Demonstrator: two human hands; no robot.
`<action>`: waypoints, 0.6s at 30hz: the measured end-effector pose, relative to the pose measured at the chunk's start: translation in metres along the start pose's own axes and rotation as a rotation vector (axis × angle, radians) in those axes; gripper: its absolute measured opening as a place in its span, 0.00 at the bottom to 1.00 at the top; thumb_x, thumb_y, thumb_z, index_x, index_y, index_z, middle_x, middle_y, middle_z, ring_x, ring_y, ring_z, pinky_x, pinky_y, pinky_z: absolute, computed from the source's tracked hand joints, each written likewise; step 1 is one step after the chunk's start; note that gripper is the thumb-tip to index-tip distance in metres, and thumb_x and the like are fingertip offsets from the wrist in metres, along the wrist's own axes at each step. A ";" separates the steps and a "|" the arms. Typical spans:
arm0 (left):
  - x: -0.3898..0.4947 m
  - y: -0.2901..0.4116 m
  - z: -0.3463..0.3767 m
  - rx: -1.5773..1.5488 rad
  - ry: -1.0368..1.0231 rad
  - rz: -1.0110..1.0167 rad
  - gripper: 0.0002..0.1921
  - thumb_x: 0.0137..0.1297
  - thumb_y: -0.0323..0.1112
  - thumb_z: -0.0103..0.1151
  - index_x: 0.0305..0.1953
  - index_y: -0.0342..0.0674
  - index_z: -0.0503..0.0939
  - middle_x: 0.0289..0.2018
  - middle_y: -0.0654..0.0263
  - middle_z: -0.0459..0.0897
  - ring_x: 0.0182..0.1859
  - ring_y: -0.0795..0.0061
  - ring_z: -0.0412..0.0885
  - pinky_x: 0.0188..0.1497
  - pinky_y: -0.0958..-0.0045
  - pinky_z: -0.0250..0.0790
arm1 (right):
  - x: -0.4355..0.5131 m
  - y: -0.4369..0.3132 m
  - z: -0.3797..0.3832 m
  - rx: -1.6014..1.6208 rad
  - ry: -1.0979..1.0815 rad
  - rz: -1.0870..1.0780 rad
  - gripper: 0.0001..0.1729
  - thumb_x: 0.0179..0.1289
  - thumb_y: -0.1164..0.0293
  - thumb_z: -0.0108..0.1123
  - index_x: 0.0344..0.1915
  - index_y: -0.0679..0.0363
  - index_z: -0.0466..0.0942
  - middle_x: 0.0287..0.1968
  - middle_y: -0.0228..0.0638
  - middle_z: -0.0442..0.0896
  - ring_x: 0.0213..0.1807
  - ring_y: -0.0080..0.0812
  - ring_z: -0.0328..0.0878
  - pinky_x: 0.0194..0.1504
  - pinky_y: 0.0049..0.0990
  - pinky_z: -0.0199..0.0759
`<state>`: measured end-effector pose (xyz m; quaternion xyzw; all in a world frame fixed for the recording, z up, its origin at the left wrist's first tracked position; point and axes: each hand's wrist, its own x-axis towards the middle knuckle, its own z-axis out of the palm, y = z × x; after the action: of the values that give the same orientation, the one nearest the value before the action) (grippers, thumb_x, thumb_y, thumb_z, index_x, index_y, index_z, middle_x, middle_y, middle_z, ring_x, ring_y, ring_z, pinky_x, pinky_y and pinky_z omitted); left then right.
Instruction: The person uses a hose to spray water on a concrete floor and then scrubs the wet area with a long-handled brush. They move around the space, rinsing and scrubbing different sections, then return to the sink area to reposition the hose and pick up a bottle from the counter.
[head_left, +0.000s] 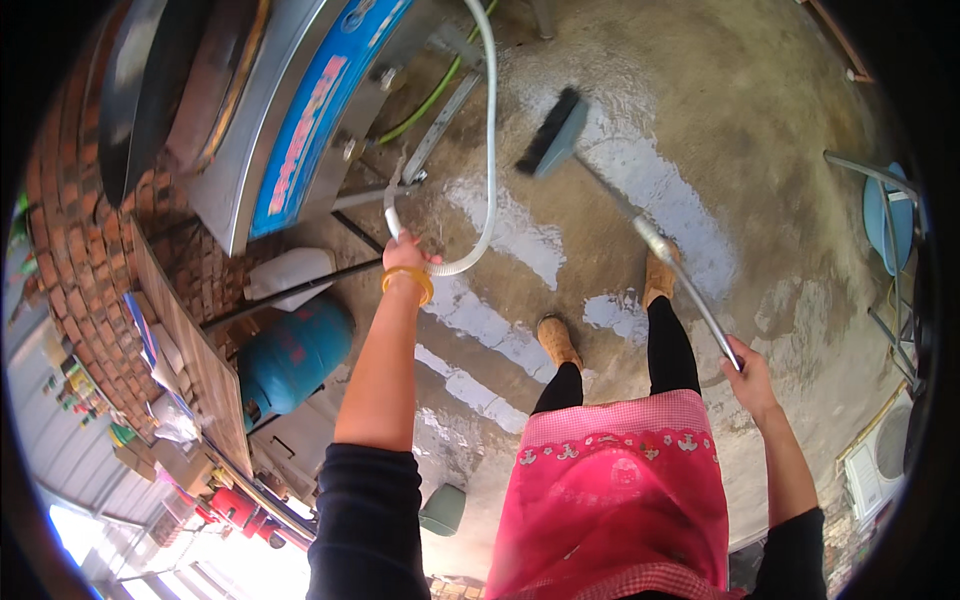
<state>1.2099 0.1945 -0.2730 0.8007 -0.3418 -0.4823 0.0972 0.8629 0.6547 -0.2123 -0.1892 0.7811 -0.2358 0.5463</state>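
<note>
My left hand (407, 253), with a yellow bangle at the wrist, grips a white corrugated hose (491, 112) near its end. Water appears to run from that end, beside a metal frame. The rest of the hose loops up and out at the top of the view. In my right hand (748, 375) is the upper end of the metal pole of a floor brush (559, 135). The grey brush head with dark bristles is tilted on its side over the wet concrete floor (600, 247) and looks slightly blurred.
A steel appliance with a blue panel (300, 142) stands at upper left, with a green hose (427, 105) behind. A blue gas cylinder (296, 352) and a white plastic jug (291, 274) are by the wooden table (199, 367). A grey-green bin (443, 510) sits below; a blue basin (887, 217) is at right.
</note>
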 end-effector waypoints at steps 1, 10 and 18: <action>0.003 0.000 0.008 0.023 0.035 -0.026 0.18 0.71 0.49 0.41 0.40 0.39 0.73 0.19 0.66 0.71 0.19 0.69 0.78 0.18 0.69 0.66 | 0.015 0.007 -0.009 -0.032 -0.053 0.007 0.21 0.63 0.76 0.57 0.56 0.67 0.72 0.26 0.27 0.69 0.30 0.19 0.62 0.33 0.20 0.63; 0.085 0.001 0.071 0.226 0.098 0.147 0.17 0.73 0.48 0.39 0.38 0.41 0.72 0.14 0.67 0.66 0.14 0.71 0.72 0.15 0.69 0.64 | 0.198 0.023 -0.004 -0.173 -0.153 -0.175 0.19 0.62 0.67 0.60 0.52 0.61 0.76 0.36 0.48 0.82 0.33 0.42 0.80 0.36 0.32 0.72; 0.219 0.001 0.106 0.189 0.208 0.145 0.18 0.73 0.48 0.42 0.38 0.38 0.71 0.18 0.66 0.69 0.12 0.72 0.69 0.16 0.69 0.68 | 0.388 0.070 0.104 -0.317 -0.047 -0.378 0.22 0.62 0.57 0.61 0.51 0.57 0.78 0.35 0.48 0.82 0.34 0.51 0.79 0.35 0.37 0.73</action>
<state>1.1867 0.0721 -0.4815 0.8252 -0.4307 -0.3539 0.0908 0.8299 0.4809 -0.5794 -0.4209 0.7461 -0.2039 0.4739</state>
